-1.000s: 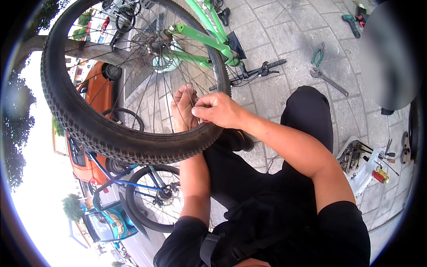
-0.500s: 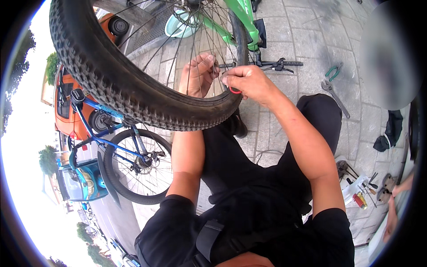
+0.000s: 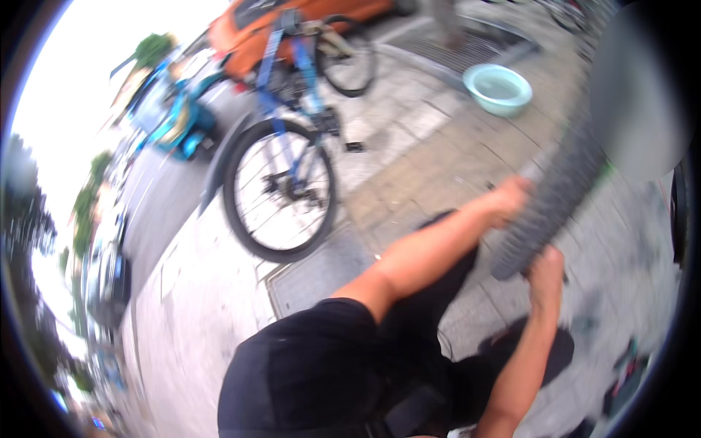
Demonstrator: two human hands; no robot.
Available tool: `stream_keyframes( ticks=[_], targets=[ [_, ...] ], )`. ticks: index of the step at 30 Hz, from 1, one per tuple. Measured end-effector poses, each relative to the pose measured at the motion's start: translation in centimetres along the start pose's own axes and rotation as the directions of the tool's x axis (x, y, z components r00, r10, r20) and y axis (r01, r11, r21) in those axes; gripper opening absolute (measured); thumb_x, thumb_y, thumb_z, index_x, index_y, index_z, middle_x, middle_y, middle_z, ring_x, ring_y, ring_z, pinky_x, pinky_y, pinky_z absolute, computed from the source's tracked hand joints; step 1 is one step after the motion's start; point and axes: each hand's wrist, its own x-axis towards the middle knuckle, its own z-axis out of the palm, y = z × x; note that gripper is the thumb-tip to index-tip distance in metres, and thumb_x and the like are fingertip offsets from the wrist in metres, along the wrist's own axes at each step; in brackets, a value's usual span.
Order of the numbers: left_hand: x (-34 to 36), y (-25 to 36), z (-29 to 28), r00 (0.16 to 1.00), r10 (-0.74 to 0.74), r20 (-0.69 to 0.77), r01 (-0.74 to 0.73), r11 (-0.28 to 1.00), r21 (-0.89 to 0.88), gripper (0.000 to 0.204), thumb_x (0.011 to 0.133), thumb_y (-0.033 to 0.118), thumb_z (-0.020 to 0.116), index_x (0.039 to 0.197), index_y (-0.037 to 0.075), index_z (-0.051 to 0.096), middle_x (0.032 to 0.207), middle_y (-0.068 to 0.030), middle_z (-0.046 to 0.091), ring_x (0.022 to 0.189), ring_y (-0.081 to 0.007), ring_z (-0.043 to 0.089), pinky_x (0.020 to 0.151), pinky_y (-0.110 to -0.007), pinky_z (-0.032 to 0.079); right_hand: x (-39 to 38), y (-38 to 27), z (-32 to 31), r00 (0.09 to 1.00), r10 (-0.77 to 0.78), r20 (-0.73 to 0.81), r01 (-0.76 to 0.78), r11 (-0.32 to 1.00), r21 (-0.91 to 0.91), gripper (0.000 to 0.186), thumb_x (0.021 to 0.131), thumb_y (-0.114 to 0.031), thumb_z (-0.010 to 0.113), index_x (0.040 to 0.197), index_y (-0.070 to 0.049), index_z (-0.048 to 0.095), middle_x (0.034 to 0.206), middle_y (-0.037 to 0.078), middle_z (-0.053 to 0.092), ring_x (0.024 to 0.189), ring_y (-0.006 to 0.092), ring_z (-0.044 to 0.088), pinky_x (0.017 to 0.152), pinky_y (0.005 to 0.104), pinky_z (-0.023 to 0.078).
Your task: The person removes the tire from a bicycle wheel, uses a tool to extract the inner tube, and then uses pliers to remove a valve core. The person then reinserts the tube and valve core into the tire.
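Observation:
A black knobby bicycle tyre (image 3: 549,208) runs diagonally at the right, blurred by motion. My left hand (image 3: 511,197) reaches out from the black sleeve and is closed against the tyre's left side. My right hand (image 3: 548,269) comes up from the lower right and grips the tyre's lower end. The wheel's upper part is hidden behind a grey blur at the top right. I cannot see spokes or rim. My dark trousers (image 3: 431,306) show under the arms.
A blue bicycle (image 3: 281,182) stands on the pavement to the left, with an orange vehicle (image 3: 292,22) and a blue cart (image 3: 168,109) behind it. A pale green basin (image 3: 499,89) sits at the top right. A metal ground cover (image 3: 314,274) lies near my knees.
The view has swung sharply left and tilted. The wheel has shifted from the upper centre to the right edge. Both hands have gone from the spokes to the tyre's outside.

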Motion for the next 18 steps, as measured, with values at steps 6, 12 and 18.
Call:
stream_keyframes(
  ticks=[6, 12, 18],
  targets=[
    [-3.0, 4.8, -6.6, 0.996, 0.012, -0.092, -0.021, 0.996, -0.091, 0.018, 0.089, 0.008, 0.076, 0.1, -0.005, 0.074, 0.085, -0.0063, 0.072, 0.065, -0.0137, 0.064, 0.053, -0.031, 0.049, 6.7, 1.8, 5.1, 0.941, -0.326, 0.086, 0.32, 0.944, 0.072, 0.043, 0.099, -0.017, 0.064, 0.137, 0.003, 0.057, 0.131, 0.007, 0.062, 0.116, 0.0188, 0.059, 0.101, 0.0336, 0.048],
    [-1.0, 3.2, -5.4, 0.995, -0.037, 0.092, 0.049, 0.99, -0.13, 0.012, 0.088, 0.008, 0.077, 0.097, -0.002, 0.076, 0.081, -0.0066, 0.074, 0.073, -0.0144, 0.072, 0.057, -0.027, 0.05, 9.0, 4.2, 2.7, 0.923, -0.37, 0.103, 0.313, 0.881, 0.356, 0.052, 0.099, -0.004, 0.063, 0.148, 0.0, 0.049, 0.14, 0.009, 0.06, 0.12, 0.0187, 0.059, 0.101, 0.0317, 0.048],
    [-0.8, 3.7, -4.6, 0.998, -0.064, 0.026, 0.066, 0.994, -0.088, 0.01, 0.085, 0.007, 0.078, 0.087, -0.002, 0.074, 0.074, -0.0063, 0.071, 0.063, -0.0145, 0.068, 0.055, -0.03, 0.049, 6.8, 1.9, 2.5, 0.958, -0.273, 0.086, 0.256, 0.952, 0.168, 0.038, 0.094, -0.006, 0.07, 0.131, -0.002, 0.062, 0.114, 0.006, 0.067, 0.098, 0.0177, 0.065, 0.087, 0.0325, 0.054]
  ],
)
